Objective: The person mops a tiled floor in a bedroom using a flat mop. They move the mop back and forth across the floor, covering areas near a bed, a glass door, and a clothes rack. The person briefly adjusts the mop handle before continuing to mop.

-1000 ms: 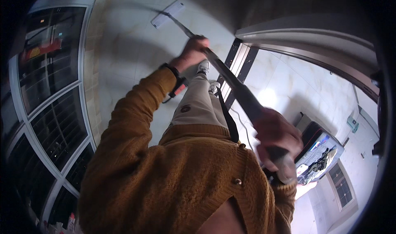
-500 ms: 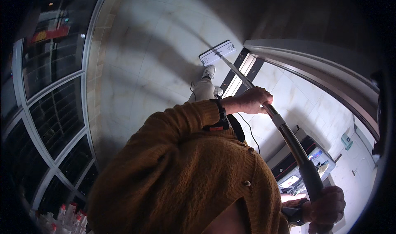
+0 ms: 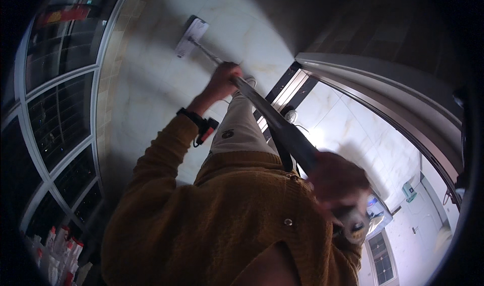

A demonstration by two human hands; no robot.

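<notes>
A flat mop [image 3: 261, 107] runs slantwise across the view, its grey pole rising from lower right to upper left. Its white rectangular mop head [image 3: 192, 37] lies on the pale floor, slightly blurred. My left hand [image 3: 225, 79] is closed round the pole's upper stretch in the picture, arm reached forward. Around the thick grip at the near end, my right hand [image 3: 341, 179] is wrapped in front of my body, smeared by motion. A black strap with a red-and-black device [image 3: 205, 130] sits on my left wrist.
Tall framed windows [image 3: 60, 130] line the left side. At right a doorway with a dark-edged threshold [image 3: 282, 92] opens onto a lit tiled room. White bottles with red caps [image 3: 61, 253] stand at lower left. My shoe [image 3: 248, 82] is close to the pole.
The mop head has swept left and farther away across the floor. My left hand has moved left and forward with the pole; my right hand has come up and left.
</notes>
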